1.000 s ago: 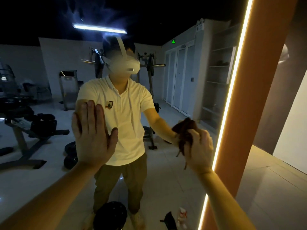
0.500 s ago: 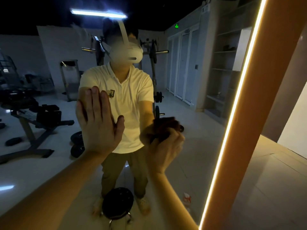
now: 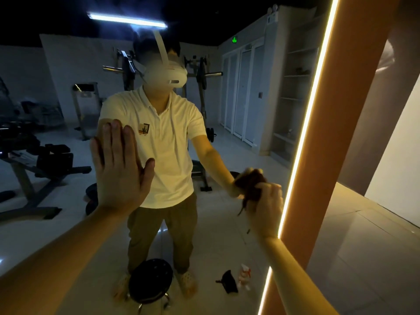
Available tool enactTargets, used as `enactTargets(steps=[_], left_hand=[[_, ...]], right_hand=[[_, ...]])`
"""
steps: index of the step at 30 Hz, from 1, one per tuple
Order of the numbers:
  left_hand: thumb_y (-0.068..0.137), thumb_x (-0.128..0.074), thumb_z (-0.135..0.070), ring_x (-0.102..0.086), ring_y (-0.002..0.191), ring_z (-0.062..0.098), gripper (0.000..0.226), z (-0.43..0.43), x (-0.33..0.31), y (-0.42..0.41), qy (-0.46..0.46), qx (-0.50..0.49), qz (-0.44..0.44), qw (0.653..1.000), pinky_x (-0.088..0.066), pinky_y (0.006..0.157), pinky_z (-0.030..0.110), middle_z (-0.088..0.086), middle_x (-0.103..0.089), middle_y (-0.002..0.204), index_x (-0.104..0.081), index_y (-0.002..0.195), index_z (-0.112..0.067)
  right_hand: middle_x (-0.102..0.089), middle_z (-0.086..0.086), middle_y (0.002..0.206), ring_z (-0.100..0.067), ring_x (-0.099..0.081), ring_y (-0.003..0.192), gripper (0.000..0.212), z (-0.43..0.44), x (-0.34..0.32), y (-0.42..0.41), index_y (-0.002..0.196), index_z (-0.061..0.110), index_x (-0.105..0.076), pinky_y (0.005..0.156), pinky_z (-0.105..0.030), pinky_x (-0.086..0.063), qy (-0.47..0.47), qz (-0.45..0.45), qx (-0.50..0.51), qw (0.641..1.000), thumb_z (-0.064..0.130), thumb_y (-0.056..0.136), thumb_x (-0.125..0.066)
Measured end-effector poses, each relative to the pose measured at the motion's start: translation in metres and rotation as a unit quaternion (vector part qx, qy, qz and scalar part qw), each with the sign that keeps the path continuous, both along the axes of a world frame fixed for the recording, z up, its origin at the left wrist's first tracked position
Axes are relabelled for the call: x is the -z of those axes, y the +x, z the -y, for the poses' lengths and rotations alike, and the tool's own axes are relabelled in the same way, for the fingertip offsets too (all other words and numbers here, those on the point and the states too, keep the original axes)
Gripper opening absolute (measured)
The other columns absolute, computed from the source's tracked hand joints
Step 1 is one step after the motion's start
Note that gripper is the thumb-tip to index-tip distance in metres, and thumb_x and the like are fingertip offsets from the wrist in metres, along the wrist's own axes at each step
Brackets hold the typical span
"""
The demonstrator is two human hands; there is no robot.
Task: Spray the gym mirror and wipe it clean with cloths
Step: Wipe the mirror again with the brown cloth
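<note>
Standing square to the gym mirror (image 3: pixel 250 105), spread across the left and middle of the frame and edged on the right by a glowing light strip (image 3: pixel 304 123) and an orange panel (image 3: pixel 345 133). Pressing a dark brown cloth (image 3: pixel 251 184) against the glass at middle right, just beside the light strip. Gripping that cloth in the right hand (image 3: pixel 264 208), fingers curled round the bunched fabric, with a loose tail hanging down at the left of the hand. Laying the left hand (image 3: pixel 118 164) flat on the glass at middle left, fingers straight and close together, thumb out to the side, holding nothing. Meeting in the glass a reflected person in a pale polo shirt (image 3: pixel 168 155), olive trousers and a white headset (image 3: pixel 166 73), palm to palm with the left hand. Reflected low in the frame: a round black stool (image 3: pixel 150 278) at bottom centre, a second dark cloth (image 3: pixel 228 281) on the floor to its right, and just beside that a spray bottle (image 3: pixel 244 275), too blurred to read. Farther back, at middle left, a dim weight bench (image 3: pixel 41 162); at upper left, a ceiling tube light (image 3: pixel 127 19).
</note>
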State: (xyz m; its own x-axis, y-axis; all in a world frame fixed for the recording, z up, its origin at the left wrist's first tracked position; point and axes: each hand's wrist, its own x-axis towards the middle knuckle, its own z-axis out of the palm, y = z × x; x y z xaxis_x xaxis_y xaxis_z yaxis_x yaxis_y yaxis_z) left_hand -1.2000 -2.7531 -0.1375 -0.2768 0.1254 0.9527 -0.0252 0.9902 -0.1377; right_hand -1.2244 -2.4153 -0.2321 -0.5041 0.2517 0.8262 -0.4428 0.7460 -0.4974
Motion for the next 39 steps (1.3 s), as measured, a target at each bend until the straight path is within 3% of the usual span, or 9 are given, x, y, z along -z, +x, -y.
enactTargets(steps=[3, 5, 10, 15, 18, 22, 28, 33, 39], left_hand=[[0.103, -0.048, -0.049, -0.003, 0.160, 0.042, 0.089, 0.003, -0.001, 0.005, -0.005, 0.010, 0.013, 1.000, -0.004, 0.128, 0.061, 0.026, -0.001, 0.171, -0.010, 0.163, 0.004], [0.103, -0.046, -0.050, -0.003, 0.160, 0.043, 0.089, 0.007, -0.002, 0.012, -0.009, 0.023, 0.031, 0.999, -0.007, 0.127, 0.063, 0.026, -0.001, 0.171, -0.010, 0.163, 0.004], [0.099, -0.054, -0.040, -0.006, 0.160, 0.040, 0.083, 0.024, -0.014, 0.035, -0.056, 0.062, 0.069, 0.994, -0.014, 0.127, 0.063, 0.025, -0.007, 0.172, -0.020, 0.162, 0.003], [0.095, -0.059, -0.033, -0.012, 0.160, 0.035, 0.078, 0.052, -0.044, 0.058, -0.086, 0.080, 0.079, 0.990, -0.011, 0.130, 0.052, 0.019, -0.014, 0.173, -0.029, 0.162, -0.004], [0.098, -0.056, -0.034, -0.022, 0.156, 0.040, 0.075, 0.067, -0.081, 0.064, -0.058, 0.074, 0.040, 0.995, -0.020, 0.126, 0.056, 0.021, -0.020, 0.170, -0.029, 0.162, -0.005], [0.102, -0.042, -0.043, -0.021, 0.154, 0.042, 0.073, 0.087, -0.139, 0.065, -0.076, 0.037, 0.005, 0.996, -0.013, 0.126, 0.055, 0.023, -0.019, 0.168, -0.025, 0.162, -0.005], [0.104, -0.038, -0.047, -0.018, 0.156, 0.044, 0.075, 0.108, -0.208, 0.048, -0.075, -0.004, -0.029, 0.997, -0.015, 0.127, 0.060, 0.027, -0.015, 0.169, -0.020, 0.162, -0.004], [0.107, -0.025, -0.056, -0.007, 0.161, 0.038, 0.080, 0.130, -0.253, 0.039, -0.023, -0.030, -0.065, 0.997, -0.009, 0.128, 0.059, 0.024, -0.007, 0.172, -0.012, 0.165, -0.002], [0.107, -0.025, -0.055, 0.003, 0.162, 0.030, 0.081, 0.136, -0.246, 0.028, -0.035, -0.027, -0.072, 0.996, -0.010, 0.129, 0.059, 0.018, 0.001, 0.174, -0.004, 0.166, -0.004]], right_hand=[[-0.054, -0.012, 0.112, -0.035, -0.062, 0.100, 0.029, -0.022, -0.016, -0.012, 0.108, 0.015, -0.051, 0.079, -0.050, -0.056, -0.297, 0.111, 0.069, 0.946, -0.002, 0.086, -0.059], [-0.051, -0.017, 0.122, -0.040, -0.058, 0.109, 0.036, -0.011, -0.022, -0.016, 0.122, 0.008, -0.049, 0.088, -0.051, -0.052, -0.382, 0.153, 0.099, 0.906, 0.000, 0.088, -0.056], [-0.042, 0.001, 0.112, -0.012, -0.051, 0.092, 0.034, 0.100, -0.058, 0.008, 0.114, 0.019, -0.048, 0.078, -0.038, -0.050, -0.298, 0.002, 0.001, 0.955, 0.000, 0.087, -0.055], [-0.049, -0.005, 0.127, -0.017, -0.054, 0.110, 0.035, 0.186, -0.091, 0.026, 0.128, 0.016, -0.057, 0.086, -0.037, -0.052, -0.166, -0.051, -0.103, 0.979, 0.017, 0.093, -0.056], [-0.049, -0.003, 0.132, -0.024, -0.053, 0.120, 0.036, 0.231, -0.110, 0.038, 0.129, 0.018, -0.064, 0.099, -0.041, -0.052, 0.050, -0.132, -0.175, 0.974, 0.015, 0.094, -0.056], [-0.055, -0.008, 0.125, -0.030, -0.055, 0.112, 0.043, 0.213, -0.143, 0.022, 0.134, 0.020, -0.061, 0.097, -0.051, -0.049, 0.338, -0.197, -0.151, 0.908, 0.020, 0.092, -0.060], [-0.053, -0.016, 0.122, -0.036, -0.059, 0.101, 0.044, 0.105, -0.262, -0.005, 0.133, 0.013, -0.060, 0.076, -0.046, -0.055, 0.151, -0.200, 0.047, 0.967, 0.026, 0.096, -0.040], [-0.047, -0.020, 0.124, -0.038, -0.054, 0.107, 0.038, 0.106, -0.338, -0.017, 0.134, 0.009, -0.057, 0.083, -0.054, -0.055, -0.096, -0.155, 0.081, 0.980, 0.009, 0.097, -0.049], [-0.045, -0.009, 0.130, -0.023, -0.049, 0.112, 0.056, 0.262, -0.336, 0.012, 0.143, 0.020, -0.051, 0.091, -0.041, -0.052, 0.021, -0.231, -0.041, 0.972, 0.024, 0.087, -0.050]])
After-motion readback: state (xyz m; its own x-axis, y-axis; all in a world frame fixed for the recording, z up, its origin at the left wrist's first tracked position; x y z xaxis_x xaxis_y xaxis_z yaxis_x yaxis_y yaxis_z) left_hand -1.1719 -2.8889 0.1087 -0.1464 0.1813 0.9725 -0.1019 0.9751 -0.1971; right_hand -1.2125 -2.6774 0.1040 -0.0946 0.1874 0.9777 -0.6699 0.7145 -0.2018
